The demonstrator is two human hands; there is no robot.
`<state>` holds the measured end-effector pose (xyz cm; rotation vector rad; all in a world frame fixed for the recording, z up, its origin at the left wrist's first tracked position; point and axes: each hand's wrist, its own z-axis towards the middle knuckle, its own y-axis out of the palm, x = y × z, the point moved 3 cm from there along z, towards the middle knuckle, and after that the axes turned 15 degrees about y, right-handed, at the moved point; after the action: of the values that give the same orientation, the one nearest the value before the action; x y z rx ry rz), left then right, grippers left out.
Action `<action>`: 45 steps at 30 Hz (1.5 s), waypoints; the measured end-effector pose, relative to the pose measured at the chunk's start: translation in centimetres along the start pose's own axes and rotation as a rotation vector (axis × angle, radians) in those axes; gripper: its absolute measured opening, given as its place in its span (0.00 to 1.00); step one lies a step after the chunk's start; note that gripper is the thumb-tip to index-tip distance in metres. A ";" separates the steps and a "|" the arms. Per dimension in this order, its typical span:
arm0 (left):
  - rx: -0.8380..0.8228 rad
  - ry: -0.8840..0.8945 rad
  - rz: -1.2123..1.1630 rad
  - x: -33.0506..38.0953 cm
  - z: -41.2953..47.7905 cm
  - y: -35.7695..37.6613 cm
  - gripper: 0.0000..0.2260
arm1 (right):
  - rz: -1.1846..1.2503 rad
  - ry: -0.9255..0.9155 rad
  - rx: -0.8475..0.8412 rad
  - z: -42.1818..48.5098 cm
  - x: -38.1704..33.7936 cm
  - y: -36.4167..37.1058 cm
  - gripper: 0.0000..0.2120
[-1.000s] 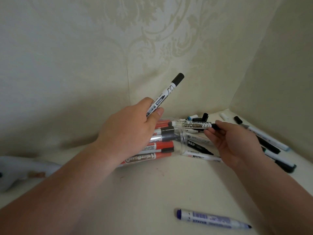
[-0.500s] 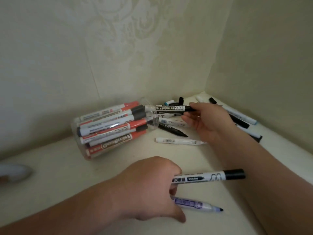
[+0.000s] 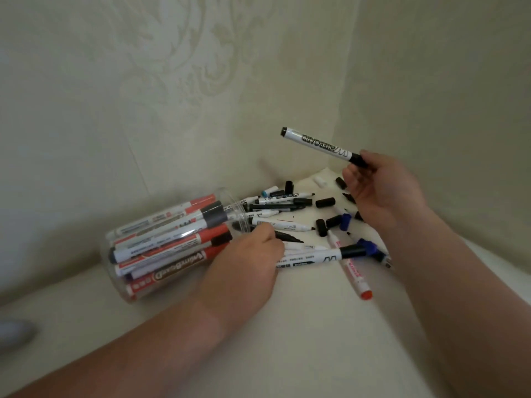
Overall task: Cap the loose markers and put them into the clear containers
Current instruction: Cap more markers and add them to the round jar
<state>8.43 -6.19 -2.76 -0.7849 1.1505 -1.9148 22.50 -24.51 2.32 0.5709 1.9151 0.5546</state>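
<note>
Now left hand (image 3: 247, 259), right hand (image 3: 379, 193) grip one marker (image 3: 319, 145) each — one container (image 3: 172, 239) sideways.

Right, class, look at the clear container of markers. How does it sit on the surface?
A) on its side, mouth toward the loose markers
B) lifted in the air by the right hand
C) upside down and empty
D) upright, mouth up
A: the clear container lies on its side, its open mouth facing the loose markers in the corner, while the right hand holds only a black-capped marker.
</note>
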 end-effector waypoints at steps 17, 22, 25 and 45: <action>0.278 -0.277 -0.529 -0.2 -1.6 -2.5 0.19 | 0.079 0.063 0.101 -1.2 7.2 1.7 0.04; 0.644 -0.367 -0.538 -1.1 -3.4 -11.4 0.23 | -0.071 -0.044 0.155 -1.2 7.3 1.4 0.06; 0.252 -0.492 -0.003 -5.2 -4.1 -14.5 0.29 | -0.189 -0.094 0.192 -1.0 7.5 1.4 0.07; -0.241 -0.512 0.029 -7.5 -4.9 -11.4 0.34 | -0.344 -0.025 -0.024 -2.2 8.4 2.8 0.08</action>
<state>5.13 5.80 4.72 -1.2914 1.0631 -1.4401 17.78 -17.43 -1.01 0.2227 1.9255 0.3458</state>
